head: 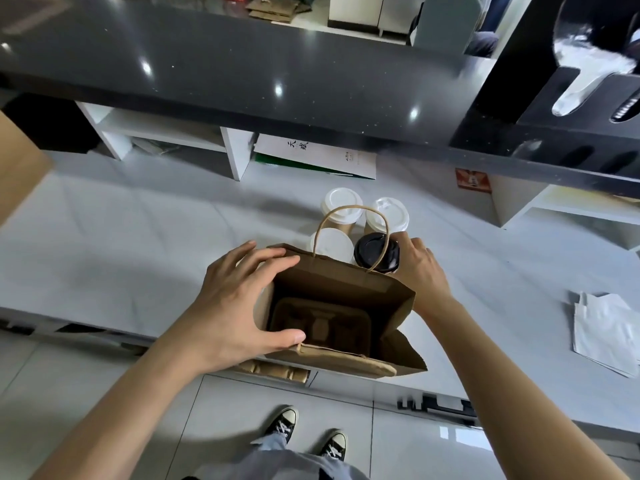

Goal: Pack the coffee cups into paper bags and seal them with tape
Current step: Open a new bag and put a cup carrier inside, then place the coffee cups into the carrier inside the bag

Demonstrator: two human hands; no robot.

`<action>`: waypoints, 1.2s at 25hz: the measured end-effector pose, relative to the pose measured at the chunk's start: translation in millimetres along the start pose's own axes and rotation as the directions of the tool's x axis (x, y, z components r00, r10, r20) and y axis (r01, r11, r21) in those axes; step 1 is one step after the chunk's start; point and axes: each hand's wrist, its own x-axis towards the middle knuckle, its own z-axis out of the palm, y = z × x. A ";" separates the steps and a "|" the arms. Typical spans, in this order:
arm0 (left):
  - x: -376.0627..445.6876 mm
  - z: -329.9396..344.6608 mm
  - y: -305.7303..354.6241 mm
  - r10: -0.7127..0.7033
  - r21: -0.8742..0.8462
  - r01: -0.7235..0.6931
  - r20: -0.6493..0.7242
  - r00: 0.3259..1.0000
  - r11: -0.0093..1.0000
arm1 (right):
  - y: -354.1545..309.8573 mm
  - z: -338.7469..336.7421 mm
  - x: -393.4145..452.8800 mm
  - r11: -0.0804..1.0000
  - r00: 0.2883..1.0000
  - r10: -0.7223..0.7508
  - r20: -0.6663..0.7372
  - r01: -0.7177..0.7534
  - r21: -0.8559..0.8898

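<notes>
- Brown paper bag [341,292] stands upright with its mouth open at the near edge of the grey counter [138,237], roughly centre of view.
- Moulded pulp cup carrier [320,325] sits flat at the bottom of the bag; no cups in it.
- Left hand [239,299] at the bag's 9 o'clock: fingers spread over the far-left corner of the rim, thumb hooked on the near rim, gripping the bag's left side and holding the mouth open.
- Right hand [420,268] at the bag's 2 o'clock, fingers curled round the black-lidded cup [376,252]; the cup stands on the counter just beyond the bag's far rim.
- Three white-lidded cups in the same cluster: one [331,245] at 9 o'clock of the black-lidded cup, two further back [341,206] and [388,214] at 12 o'clock.
- Bag's far twisted-paper handle [346,209] arches up in front of the cups.
- Stack of white paper bags [602,330] lies at 3 o'clock, well apart from the brown bag.
</notes>
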 end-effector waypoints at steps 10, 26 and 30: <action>3.3 -0.1 -1.1 0.015 -0.001 -0.015 0.000 1.000 1.000 | 10.9 0.2 0.5 0.998 0.999 0.026 0.024 -0.028 0.052; 2.7 -1.7 0.0 0.003 -0.011 -0.002 0.020 1.000 1.000 | 9.3 -46.8 -25.0 0.930 0.955 0.077 -0.287 0.036 0.367; 4.5 -2.6 2.5 -0.006 -0.004 0.007 0.028 1.000 1.000 | -8.8 -91.2 -46.0 0.894 0.910 0.031 -0.414 0.159 0.418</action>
